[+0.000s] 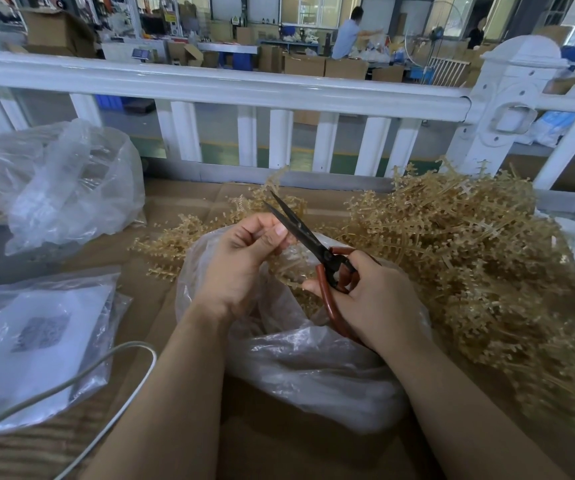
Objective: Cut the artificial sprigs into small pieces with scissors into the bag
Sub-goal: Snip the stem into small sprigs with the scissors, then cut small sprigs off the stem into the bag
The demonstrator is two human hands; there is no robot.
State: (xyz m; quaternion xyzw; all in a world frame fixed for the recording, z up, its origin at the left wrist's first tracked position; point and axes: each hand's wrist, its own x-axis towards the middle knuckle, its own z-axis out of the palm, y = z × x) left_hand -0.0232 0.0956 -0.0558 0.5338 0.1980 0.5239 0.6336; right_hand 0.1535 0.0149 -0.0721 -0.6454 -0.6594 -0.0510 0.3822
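Your left hand (244, 261) fingers (272, 237) pinch a tan sprig (289, 268) above the bag (314, 362) | your right hand (372, 299) grips the scissors (308, 242), blades slightly parted beside those fingers | sprig beaded, branching | bag clear, crumpled, mouth up on the worktop (175, 209) | sprig pile (469, 258) to your right

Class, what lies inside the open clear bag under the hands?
Inside the clear bag, tan cut sprig pieces show near its mouth. The left hand, right hand and crumpled plastic hide the bottom.
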